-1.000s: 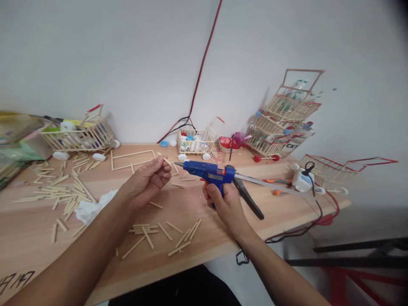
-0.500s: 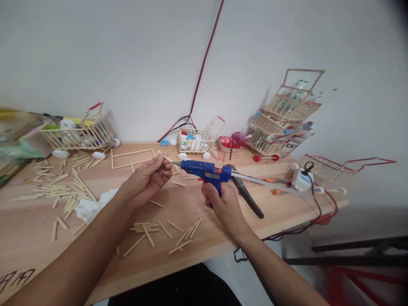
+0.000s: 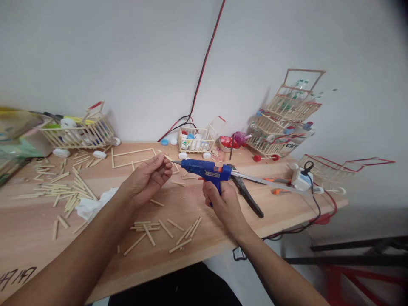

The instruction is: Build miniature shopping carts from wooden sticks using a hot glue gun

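Between the thumb and fingers of my left hand (image 3: 151, 176) a short wooden stick (image 3: 167, 157) is pinched; the fingers hide part of it. My right hand (image 3: 223, 202) is wrapped round the handle of a blue glue gun (image 3: 205, 168), which points left. Its metal nozzle is at the stick's end; I cannot tell whether they touch. A long clear glue stick (image 3: 264, 182) juts from the gun's rear. Behind my left hand a rectangular frame of sticks (image 3: 134, 151) lies flat on the wooden table (image 3: 197, 238).
Loose sticks (image 3: 68, 193) and crumpled white tissue (image 3: 95, 205) lie left. Stick-built carts (image 3: 86, 134) stand at the back, some stacked at right (image 3: 277, 123). Black-handled cutters (image 3: 247, 197) lie beyond my right hand. A cord (image 3: 318, 208) trails over the table's right edge.
Almost nothing differs. Both hands keep their grips, and the glue gun's nozzle stays beside the stick; the view has shifted only very slightly.
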A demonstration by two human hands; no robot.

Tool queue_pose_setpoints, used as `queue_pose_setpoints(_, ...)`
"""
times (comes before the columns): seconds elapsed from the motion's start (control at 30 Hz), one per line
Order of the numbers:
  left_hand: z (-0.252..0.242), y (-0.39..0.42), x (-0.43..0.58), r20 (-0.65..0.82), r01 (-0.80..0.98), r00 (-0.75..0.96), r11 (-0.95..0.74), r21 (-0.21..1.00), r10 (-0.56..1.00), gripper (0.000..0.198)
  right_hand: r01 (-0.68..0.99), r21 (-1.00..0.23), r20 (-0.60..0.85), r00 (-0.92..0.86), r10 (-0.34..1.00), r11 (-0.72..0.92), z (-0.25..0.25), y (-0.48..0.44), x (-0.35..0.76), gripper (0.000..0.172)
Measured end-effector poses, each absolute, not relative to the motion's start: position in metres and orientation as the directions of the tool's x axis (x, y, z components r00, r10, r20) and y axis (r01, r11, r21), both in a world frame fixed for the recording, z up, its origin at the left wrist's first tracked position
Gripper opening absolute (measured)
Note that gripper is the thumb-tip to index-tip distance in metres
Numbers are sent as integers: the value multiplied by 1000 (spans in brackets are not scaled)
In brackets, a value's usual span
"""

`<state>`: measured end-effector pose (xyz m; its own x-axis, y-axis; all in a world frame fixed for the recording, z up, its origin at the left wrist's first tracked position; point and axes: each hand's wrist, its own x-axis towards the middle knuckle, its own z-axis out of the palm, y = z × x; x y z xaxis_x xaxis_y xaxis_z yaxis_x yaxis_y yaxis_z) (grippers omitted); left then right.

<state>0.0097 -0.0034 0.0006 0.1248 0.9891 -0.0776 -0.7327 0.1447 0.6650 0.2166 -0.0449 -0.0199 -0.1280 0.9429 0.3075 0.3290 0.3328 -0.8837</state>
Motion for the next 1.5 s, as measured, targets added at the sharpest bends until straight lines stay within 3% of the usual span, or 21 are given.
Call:
queue_pose_setpoints(0.33,-2,-3,8,-69,-728,131,144,670,989,24,352,-868,326,-125,937,350,-16,-45,216,41)
queue_pose_setpoints(0.57,-3,-1,8,-47,-719,107,111,686,993,10,338,-881,309,-119,944,331,-18,-45,216,43)
queue_pose_setpoints(0.8,-1,-3,10,40,-403,-133,-91,911,990,20,156,-950,253,-130,959,271,-12,-48,221,44)
queue_pose_setpoints(1.0,2,-5,11,109,-232,-178,-149,961,978,23,202,-951,264,144,954,233,10,-27,285,37)
queue_pose_setpoints(1.1,5,-7,12,86,-218,-181,-125,968,980,25,108,-986,153,285,946,127,11,-14,335,34)
queue_pose_setpoints(1.27,9,-9,18,36,-161,-207,-71,984,978,29,-122,-978,-208,439,874,-171,4,-11,399,30)
queue_pose_setpoints(1.4,8,-9,20,35,-137,-218,-66,988,975,27,-202,-955,-278,366,888,-216,-5,-18,423,23)
queue_pose_setpoints(1.5,6,-9,19,26,-137,-179,-51,989,984,22,-201,-962,-247,359,900,-184,-9,-22,432,14)
